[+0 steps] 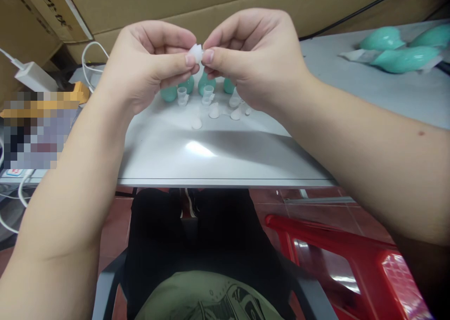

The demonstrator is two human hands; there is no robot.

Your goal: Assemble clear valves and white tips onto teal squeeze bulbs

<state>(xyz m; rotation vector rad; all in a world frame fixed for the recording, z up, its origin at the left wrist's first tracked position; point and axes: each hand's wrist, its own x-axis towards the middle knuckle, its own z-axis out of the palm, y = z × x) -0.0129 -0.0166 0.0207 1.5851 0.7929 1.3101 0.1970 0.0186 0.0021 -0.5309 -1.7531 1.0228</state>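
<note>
My left hand (151, 60) pinches a small white plastic piece (196, 53) between thumb and fingers, raised over the table. Right beside it, my right hand (249, 53) is closed in a pinch at the piece's right edge. Whether a second small part sits in those right fingertips is hidden. Behind and below the hands stand several teal rounded bottles (169, 93), partly covered by the fingers. In front of them are small clear plastic cups (182, 96) and several white teardrop-shaped pieces (214, 110) lying on the tabletop.
The white table (158, 158) ends just before my lap. More teal bottles (404, 59) lie at the far right. A white charger (37, 78) with cables sits at the left. Cardboard (197, 3) walls the back, and a red plastic stool (365, 259) stands at lower right.
</note>
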